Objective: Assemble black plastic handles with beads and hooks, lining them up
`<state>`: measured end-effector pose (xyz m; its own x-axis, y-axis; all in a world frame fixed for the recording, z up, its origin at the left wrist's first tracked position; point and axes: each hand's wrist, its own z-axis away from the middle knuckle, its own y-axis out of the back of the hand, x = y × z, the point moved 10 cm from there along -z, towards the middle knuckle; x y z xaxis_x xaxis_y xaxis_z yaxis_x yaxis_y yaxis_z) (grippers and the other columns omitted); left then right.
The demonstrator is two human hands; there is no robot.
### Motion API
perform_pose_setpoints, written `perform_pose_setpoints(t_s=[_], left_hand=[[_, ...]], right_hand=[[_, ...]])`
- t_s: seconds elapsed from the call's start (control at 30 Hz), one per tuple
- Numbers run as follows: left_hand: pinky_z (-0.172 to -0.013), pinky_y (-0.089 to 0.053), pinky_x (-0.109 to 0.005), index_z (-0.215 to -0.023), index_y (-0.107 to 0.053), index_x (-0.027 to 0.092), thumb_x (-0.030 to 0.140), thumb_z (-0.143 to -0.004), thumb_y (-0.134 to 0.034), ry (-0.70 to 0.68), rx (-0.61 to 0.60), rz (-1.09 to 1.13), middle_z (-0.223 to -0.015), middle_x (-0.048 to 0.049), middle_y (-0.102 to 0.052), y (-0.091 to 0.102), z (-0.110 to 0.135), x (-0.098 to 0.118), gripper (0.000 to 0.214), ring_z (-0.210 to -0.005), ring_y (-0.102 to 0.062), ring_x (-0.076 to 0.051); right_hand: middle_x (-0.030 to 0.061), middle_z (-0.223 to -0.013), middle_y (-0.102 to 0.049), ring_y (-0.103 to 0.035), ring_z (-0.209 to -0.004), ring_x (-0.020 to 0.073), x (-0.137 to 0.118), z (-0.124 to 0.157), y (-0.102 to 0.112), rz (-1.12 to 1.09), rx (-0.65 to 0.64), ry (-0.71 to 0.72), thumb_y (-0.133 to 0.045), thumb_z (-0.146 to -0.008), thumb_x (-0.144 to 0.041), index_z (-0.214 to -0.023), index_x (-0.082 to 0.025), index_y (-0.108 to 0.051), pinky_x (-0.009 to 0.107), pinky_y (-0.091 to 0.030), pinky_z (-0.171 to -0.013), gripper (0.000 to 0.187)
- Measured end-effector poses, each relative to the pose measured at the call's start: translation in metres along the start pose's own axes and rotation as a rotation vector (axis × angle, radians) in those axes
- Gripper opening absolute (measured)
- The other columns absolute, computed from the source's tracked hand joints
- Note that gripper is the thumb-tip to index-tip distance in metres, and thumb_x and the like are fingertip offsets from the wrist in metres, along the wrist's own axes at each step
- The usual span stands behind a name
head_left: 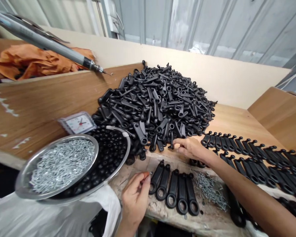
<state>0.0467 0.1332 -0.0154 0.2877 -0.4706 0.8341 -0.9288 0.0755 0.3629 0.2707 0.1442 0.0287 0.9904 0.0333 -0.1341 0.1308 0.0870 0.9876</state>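
Note:
My left hand (136,198) is closed in a pinch near the table's front edge, with a small silver screw (151,172) showing at its fingertips. Just right of it, several black crank arms (172,191) lie in a row, ring ends toward me. My right hand (191,149) reaches to the front of a big pile of black crank arms (160,98). Its thumb and forefinger are closed on one crank arm (172,141) at the pile's edge. Beneath my right forearm lies a small heap of silver screws (212,189).
At left, a metal bowl of screws (64,164) rests over a larger bowl of black knobs (108,154). A clock (80,122) stands behind them. A power screwdriver (64,49) hangs at upper left. Rows of crank arms (244,148) lie at right.

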Motion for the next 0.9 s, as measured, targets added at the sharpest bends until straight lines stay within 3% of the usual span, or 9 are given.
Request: perform_pose_setpoints(t_s=[0.1, 0.2, 0.37, 0.5, 0.57, 0.63, 0.7, 0.77, 0.9], left_hand=[[-0.058, -0.046, -0.02, -0.081, -0.064, 0.018, 0.028, -0.078, -0.056, 0.02, 0.0, 0.008, -0.075, -0.0006, -0.064, 0.0, 0.001, -0.004, 0.013, -0.06, -0.056, -0.01], [-0.061, -0.047, -0.021, -0.082, -0.064, 0.018, 0.031, -0.077, -0.056, 0.061, 0.013, 0.014, -0.078, -0.0015, -0.065, 0.001, 0.003, -0.011, 0.016, -0.065, -0.058, -0.012], [-0.063, -0.048, -0.023, -0.083, -0.066, 0.018, 0.036, -0.075, -0.058, 0.126, 0.058, 0.008, -0.077, -0.0019, -0.066, 0.005, 0.004, -0.025, 0.021, -0.065, -0.059, -0.013], [-0.066, -0.049, -0.025, -0.083, -0.065, 0.016, 0.033, -0.074, -0.06, 0.111, 0.158, 0.021, -0.077, -0.0022, -0.065, 0.014, 0.005, -0.022, 0.02, -0.065, -0.059, -0.014], [-0.072, -0.049, -0.027, -0.087, -0.064, 0.016, 0.028, -0.074, -0.059, 0.011, 0.247, 0.026, -0.081, -0.003, -0.063, 0.027, 0.01, 0.002, 0.019, -0.069, -0.059, -0.015], [-0.083, -0.046, -0.032, -0.095, -0.061, 0.016, 0.023, -0.073, -0.06, -0.164, 0.22, 0.027, -0.092, -0.0056, -0.061, 0.032, 0.018, 0.047, 0.024, -0.083, -0.058, -0.018], [-0.095, -0.038, -0.039, -0.107, -0.056, 0.017, 0.02, -0.071, -0.061, -0.334, -0.04, 0.046, -0.111, -0.0091, -0.055, 0.013, 0.028, 0.099, 0.037, -0.104, -0.051, -0.023], [-0.101, -0.033, -0.041, -0.117, -0.05, 0.019, 0.022, -0.068, -0.063, -0.405, -0.495, 0.066, -0.124, -0.0104, -0.048, -0.029, 0.048, 0.141, 0.051, -0.118, -0.041, -0.027], [-0.086, -0.046, -0.03, -0.119, -0.049, 0.02, 0.024, -0.059, -0.072, -0.233, -1.366, 0.211, -0.11, -0.0055, -0.06, -0.107, 0.121, 0.168, 0.064, -0.098, -0.057, -0.021]], right_hand=[[0.0022, -0.07, -0.065, -0.056, -0.061, 0.0147, -0.005, -0.009, -0.005, 0.057, -0.077, -0.008, -0.044, -0.074, -0.019, -0.114, -0.026, -0.056, 0.022, -0.028, -0.054, 0.043], [0.0048, -0.069, -0.064, -0.055, -0.061, 0.0164, -0.008, -0.02, -0.016, 0.089, -0.166, -0.039, -0.047, -0.069, -0.016, -0.104, -0.023, -0.063, 0.023, -0.027, -0.051, 0.039], [-0.0005, -0.068, -0.059, -0.05, -0.062, 0.0124, 0.001, -0.017, -0.001, -0.121, -0.118, -0.036, -0.052, -0.064, -0.016, -0.093, -0.02, -0.065, 0.019, -0.029, -0.051, 0.032], [-0.0059, -0.059, -0.048, -0.041, -0.055, 0.008, 0.008, 0.03, 0.036, -0.585, -0.016, -0.026, -0.058, -0.06, -0.016, -0.087, -0.015, -0.062, 0.017, -0.029, -0.049, 0.027], [-0.0061, -0.061, -0.049, -0.042, -0.054, 0.0074, 0.002, 0.07, 0.042, -0.804, -0.053, -0.033, -0.062, -0.058, -0.016, -0.087, -0.014, -0.061, 0.017, -0.031, -0.049, 0.029], [-0.0056, -0.062, -0.051, -0.044, -0.054, 0.007, -0.016, 0.114, 0.034, -1.003, -0.171, -0.017, -0.065, -0.057, -0.017, -0.087, -0.013, -0.061, 0.017, -0.032, -0.049, 0.031], [-0.0051, -0.061, -0.052, -0.044, -0.053, 0.0069, -0.042, 0.155, 0.014, -1.133, -0.354, 0.015, -0.067, -0.057, -0.02, -0.088, -0.012, -0.062, 0.017, -0.033, -0.049, 0.032], [-0.0052, -0.059, -0.051, -0.043, -0.051, 0.0065, -0.068, 0.189, -0.01, -1.153, -0.532, 0.084, -0.069, -0.057, -0.02, -0.088, -0.01, -0.063, 0.016, -0.033, -0.048, 0.033], [-0.0086, -0.051, -0.044, -0.037, -0.046, 0.0039, -0.1, 0.228, -0.044, -1.068, -0.693, 0.266, -0.07, -0.057, -0.014, -0.089, -0.009, -0.065, 0.014, -0.028, -0.044, 0.033]])
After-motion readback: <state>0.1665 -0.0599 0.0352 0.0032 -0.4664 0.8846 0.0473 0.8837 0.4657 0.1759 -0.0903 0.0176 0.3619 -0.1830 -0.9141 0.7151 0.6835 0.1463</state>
